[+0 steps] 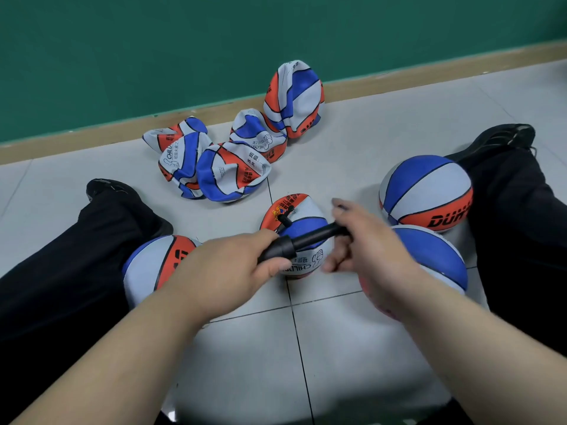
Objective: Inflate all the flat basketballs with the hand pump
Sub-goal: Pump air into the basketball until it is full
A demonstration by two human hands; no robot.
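Pumping step, by the look of it: hand pump (303, 240) held across both hands, just over the ball in work (293, 210), on the floor right beyond the knuckles. Left hand (227, 268) clenched round the thick barrel end, thumb underneath. Right hand (374, 250) wrapped on the thin handle end, index finger lifted off; blurred, so exact grip hard to tell. Short black hose (287, 220) running down into the ball's orange panel, just ahead of the left fingertips.

Handling, as a guess:
- Pump: light, rigid, smooth plastic. Full-fist grip on barrel and handle, stroke kept in line to spare the needle any side load.
- Hose joint: probably the weak spot. Needle likely to bend or pull out if the ball rolls.
- Ball in work: looks part-filled, light, skin soft and grippy. Worth pinning near the valve.
- Flat balls (221, 167): heaped well beyond the fingertips, near the wall. Limp, easy to pinch by a fold.

Round balls close by: one (147, 268) left of the left hand, two (426, 191) (435, 259) right of the right hand.
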